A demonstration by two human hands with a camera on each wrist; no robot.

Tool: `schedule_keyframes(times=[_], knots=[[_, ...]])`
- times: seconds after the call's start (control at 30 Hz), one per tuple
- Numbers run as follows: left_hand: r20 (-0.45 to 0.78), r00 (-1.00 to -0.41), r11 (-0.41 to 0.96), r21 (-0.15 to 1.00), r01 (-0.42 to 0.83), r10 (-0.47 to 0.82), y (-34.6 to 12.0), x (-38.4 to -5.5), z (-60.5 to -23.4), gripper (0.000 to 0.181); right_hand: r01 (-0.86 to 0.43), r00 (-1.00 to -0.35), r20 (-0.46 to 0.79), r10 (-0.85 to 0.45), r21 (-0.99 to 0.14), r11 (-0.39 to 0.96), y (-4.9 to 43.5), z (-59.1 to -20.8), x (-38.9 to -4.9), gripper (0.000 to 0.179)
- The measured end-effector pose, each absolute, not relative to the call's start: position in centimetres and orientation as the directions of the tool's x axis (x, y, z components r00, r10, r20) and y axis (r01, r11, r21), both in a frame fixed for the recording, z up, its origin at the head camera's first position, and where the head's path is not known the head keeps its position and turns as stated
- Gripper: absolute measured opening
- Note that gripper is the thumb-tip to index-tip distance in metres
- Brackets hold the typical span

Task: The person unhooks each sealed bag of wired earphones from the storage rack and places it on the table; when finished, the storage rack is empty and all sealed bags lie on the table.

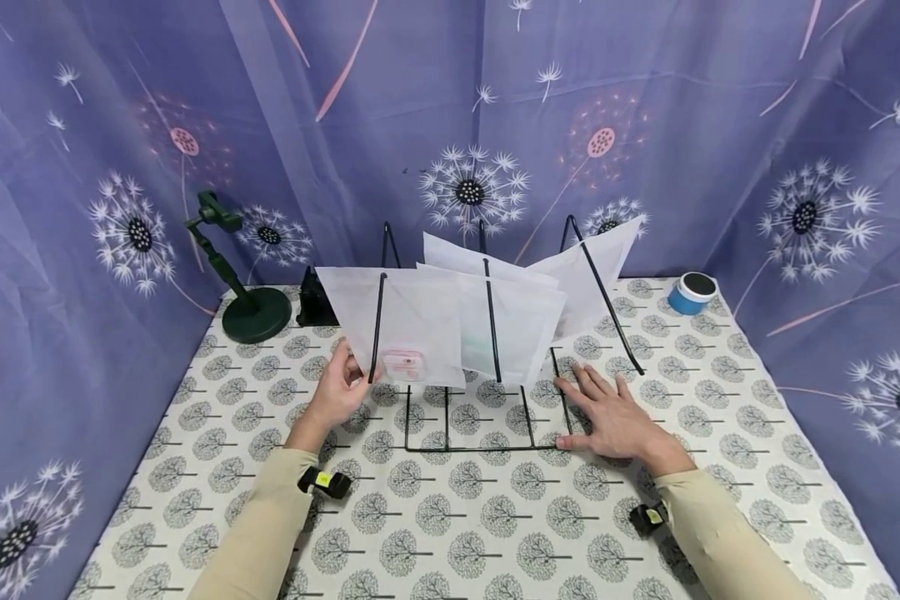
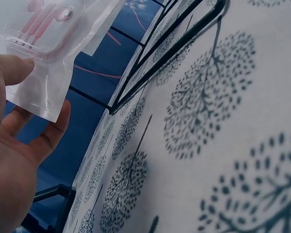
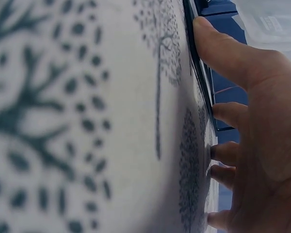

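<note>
A black wire rack (image 1: pixel 487 449) stands on the table with several white translucent bags between its upright wires. In the front left bag (image 1: pixel 420 317), pink earphones (image 2: pixel 43 24) show through the plastic. My left hand (image 1: pixel 339 392) pinches that bag's lower left corner, thumb in front and fingers behind. Pale green contents show faintly in the middle bag (image 1: pixel 521 333). Another white bag (image 1: pixel 596 271) leans outward at the rack's right side. My right hand (image 1: pixel 611 417) is spread low beside the rack's right base, with the thumb (image 3: pixel 223 48) against the base wire and fingertips on the cloth.
A dark green stand with a round base (image 1: pixel 257 315) is at the back left, with a black object (image 1: pixel 315 298) beside it. At the back right sits a blue and white round container (image 1: pixel 692 293). Curtains (image 1: pixel 465 100) enclose the tree-print tablecloth (image 1: pixel 450 533).
</note>
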State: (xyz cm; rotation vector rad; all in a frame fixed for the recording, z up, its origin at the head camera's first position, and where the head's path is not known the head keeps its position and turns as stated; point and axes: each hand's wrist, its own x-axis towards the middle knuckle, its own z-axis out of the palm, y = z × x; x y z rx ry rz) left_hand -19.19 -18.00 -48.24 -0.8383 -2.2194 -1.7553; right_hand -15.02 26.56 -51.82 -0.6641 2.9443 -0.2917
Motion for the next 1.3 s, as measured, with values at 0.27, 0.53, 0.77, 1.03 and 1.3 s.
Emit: schedule_keyframes(times=[0.27,0.53,0.77,1.03,1.3], knots=[[0.475,-0.823,0.174,0.823,0.541,0.312,-18.1,-18.6,-48.3,0.035,-0.414,-0.897,-0.067,-0.436,-0.217,0.884,26.6,-51.9,-15.1,0.102],[0.467,-0.831,0.192,0.824,0.534,0.303,-18.1,-18.1,-48.3,0.036,-0.414,-0.897,-0.067,-0.437,-0.216,0.884,26.7,-51.9,-15.1,0.102],[0.495,-0.812,0.169,0.811,0.559,0.309,-18.2,-17.8,-48.4,0.037,-0.414,-0.897,-0.069,-0.437,-0.219,0.884,26.6,-51.9,-15.0,0.103],[0.502,-0.806,0.186,0.800,0.571,0.314,-18.1,-17.6,-48.3,0.032,-0.418,-0.896,-0.063,-0.440,-0.218,0.882,26.6,-52.0,-15.0,0.102],[0.465,-0.826,0.216,0.813,0.541,0.320,-18.0,-16.9,-48.1,0.031,-0.418,-0.896,-0.062,-0.440,-0.220,0.882,26.6,-51.9,-15.0,0.102]])
